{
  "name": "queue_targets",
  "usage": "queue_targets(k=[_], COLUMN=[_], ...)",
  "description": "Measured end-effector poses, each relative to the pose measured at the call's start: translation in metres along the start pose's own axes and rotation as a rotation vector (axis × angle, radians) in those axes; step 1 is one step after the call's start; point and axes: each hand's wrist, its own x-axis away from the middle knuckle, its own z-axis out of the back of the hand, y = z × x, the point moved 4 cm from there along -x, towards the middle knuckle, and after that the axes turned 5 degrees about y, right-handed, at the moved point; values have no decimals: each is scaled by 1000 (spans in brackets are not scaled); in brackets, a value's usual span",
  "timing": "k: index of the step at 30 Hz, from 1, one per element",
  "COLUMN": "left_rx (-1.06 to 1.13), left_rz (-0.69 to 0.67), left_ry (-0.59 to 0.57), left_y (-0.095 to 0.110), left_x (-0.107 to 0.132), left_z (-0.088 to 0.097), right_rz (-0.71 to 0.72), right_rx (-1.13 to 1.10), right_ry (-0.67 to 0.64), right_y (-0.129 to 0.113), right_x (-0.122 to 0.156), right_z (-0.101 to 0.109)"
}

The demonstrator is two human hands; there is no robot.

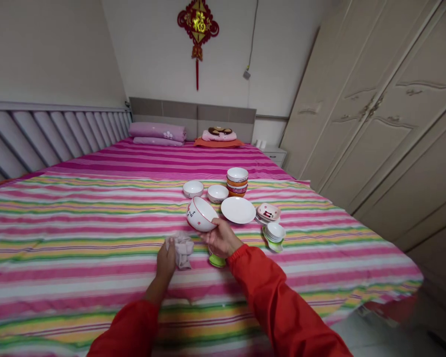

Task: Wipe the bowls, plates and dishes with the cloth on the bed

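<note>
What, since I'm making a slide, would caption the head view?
Right hand holding a bowl, left hand a cloth, over a striped sheet with stacked bowls and a plate.

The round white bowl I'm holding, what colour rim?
Red, on that white bowl, seen in the head view.

Head-worn view, forward and down across bed (78, 238)
</note>
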Motion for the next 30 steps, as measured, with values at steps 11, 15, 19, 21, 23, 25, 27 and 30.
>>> queue_targets(k=[11, 15, 19, 21, 23, 25, 27, 30], left_rx=[430, 172, -39, -252, -456, -578, -618, -618], left_rz=[466, 198, -421, -678, -837, -948, -1059, -1200], left_ry=[137, 149, -214, -371, -497, -595, -690, -786], left_y=[66, 103, 134, 138, 133, 125, 118, 111], left_x=[51, 92, 131, 149, 160, 164, 163, 154], left_z=[58, 73, 39, 17, -2, -13, -18, -18], right_rz=[263, 362, 425, 460, 506, 534, 537, 533], right_rx=[-39, 20, -8, -10, 28, 79, 111, 111], right_ry=[178, 173, 180, 210, 272, 325, 339, 334], right_y=[41, 50, 51, 48, 42, 36, 32, 30], right_x=[96, 117, 126, 129, 133, 136, 138, 139], right_z=[3, -1, -6, -5, 0, 7, 16, 28])
